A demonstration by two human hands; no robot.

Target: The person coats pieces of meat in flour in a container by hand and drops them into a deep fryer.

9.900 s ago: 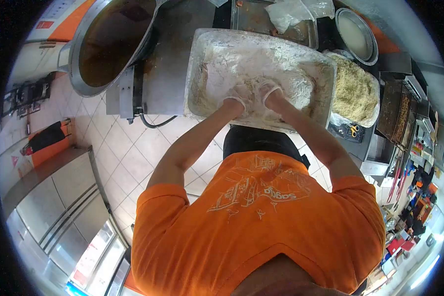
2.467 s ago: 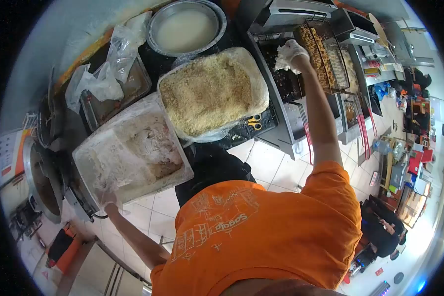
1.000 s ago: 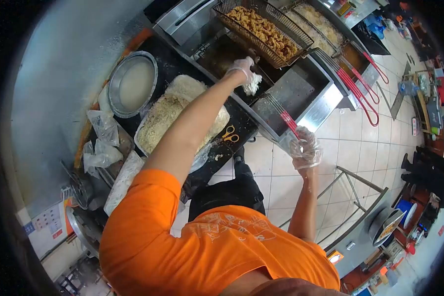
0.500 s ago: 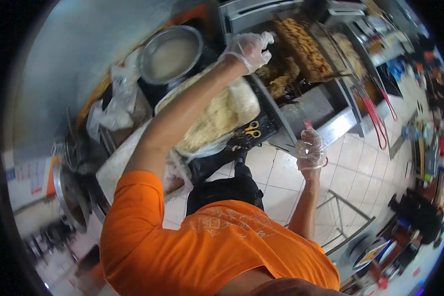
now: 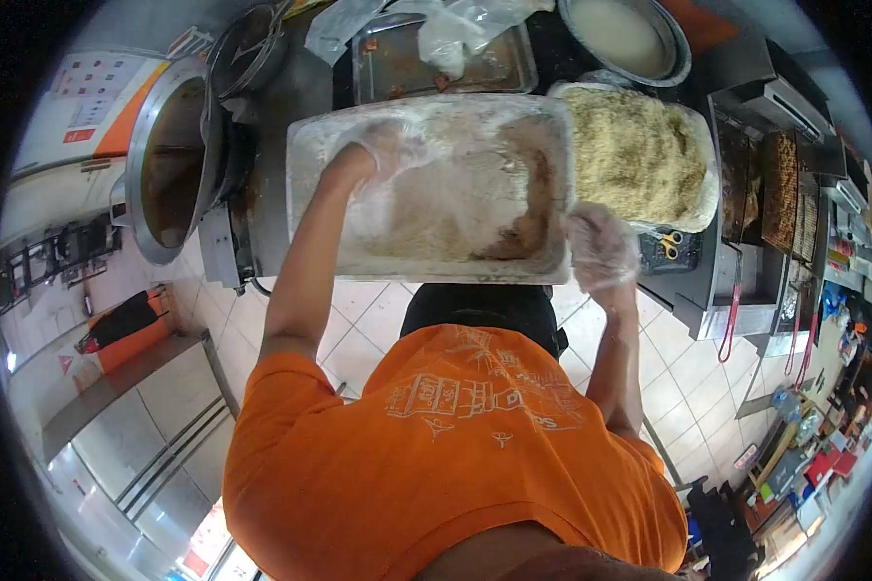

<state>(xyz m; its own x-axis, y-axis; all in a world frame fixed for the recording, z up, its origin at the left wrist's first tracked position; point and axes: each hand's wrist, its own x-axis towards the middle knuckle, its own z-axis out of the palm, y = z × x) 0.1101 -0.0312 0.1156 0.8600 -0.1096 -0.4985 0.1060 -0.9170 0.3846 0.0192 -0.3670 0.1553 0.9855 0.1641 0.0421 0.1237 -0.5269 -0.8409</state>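
Observation:
My left hand (image 5: 389, 157), in a clear plastic glove, is inside a large white tub (image 5: 426, 273), over pale flour-like powder (image 5: 436, 208). Motion smears its fingers, so I cannot tell whether they are closed. Just outside the tub's right end is my right hand (image 5: 603, 247), gloved as well. It is close to the rim, but blur hides its fingers and any contact. Darker, bare-looking patches show in the powder toward the right end. Beyond that end lies a tray heaped with yellowish crumbs (image 5: 639, 160).
Yellow-handled scissors (image 5: 669, 245) lie below the crumbs. A metal bowl of whitish liquid (image 5: 622, 39) and a tray with plastic bags (image 5: 446, 63) stand behind. Fryers holding baskets with red handles (image 5: 731, 310) are at right. A large pot of brown liquid (image 5: 172, 160) stands left.
My view and body have turned left, from the fryer to the white tub. My right hand has let go of the red handle. My left hand has moved from beside the fryer into the tub.

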